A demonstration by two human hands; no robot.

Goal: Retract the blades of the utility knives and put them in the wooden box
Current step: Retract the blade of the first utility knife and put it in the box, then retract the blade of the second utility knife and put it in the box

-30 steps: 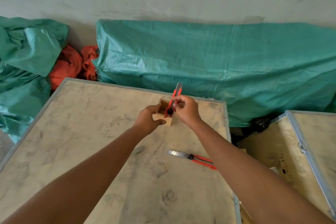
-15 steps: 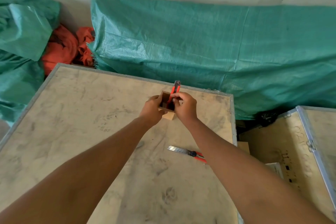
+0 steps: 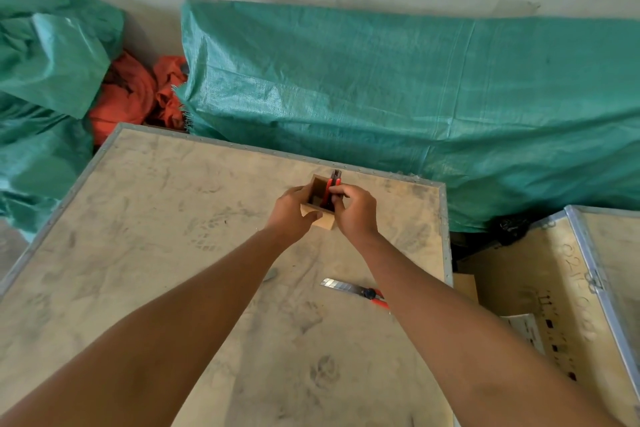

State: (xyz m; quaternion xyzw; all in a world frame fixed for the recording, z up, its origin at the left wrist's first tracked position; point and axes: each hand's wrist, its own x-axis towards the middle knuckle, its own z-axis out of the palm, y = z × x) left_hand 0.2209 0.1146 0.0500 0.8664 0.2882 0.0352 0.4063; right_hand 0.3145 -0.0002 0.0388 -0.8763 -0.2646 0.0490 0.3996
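A: Where are the knives?

B: One red knife (image 3: 331, 185) stands nearly upright in the small wooden box (image 3: 317, 206), its dark top poking above the rim. The right hand (image 3: 355, 210) pinches it near the top. The left hand (image 3: 292, 213) grips the box's left wall to steady it. A second knife (image 3: 356, 291) lies flat on the counter (image 3: 156, 253), nearer the person, with its segmented blade fully out; the right forearm hides part of its red handle.

A: How would that second one handle?

B: It looks light, stiff and slim. I judge the plastic handle the safe place to hold, thumb on the dark slider, fingers away from the bare blade. The blade looks thin and probably snaps if bent.

A: And the box?

B: Small, light, open-topped wood. It likely tips easily, which would explain the steadying hand.

A: What about the surface and room?

B: The counter is a dusty plywood crate top with a metal edge, smudged with prints. A second crate (image 3: 554, 288) sits to the right. Green tarps (image 3: 415, 97) and orange cloth (image 3: 131, 97) lie behind, against a pale wall.
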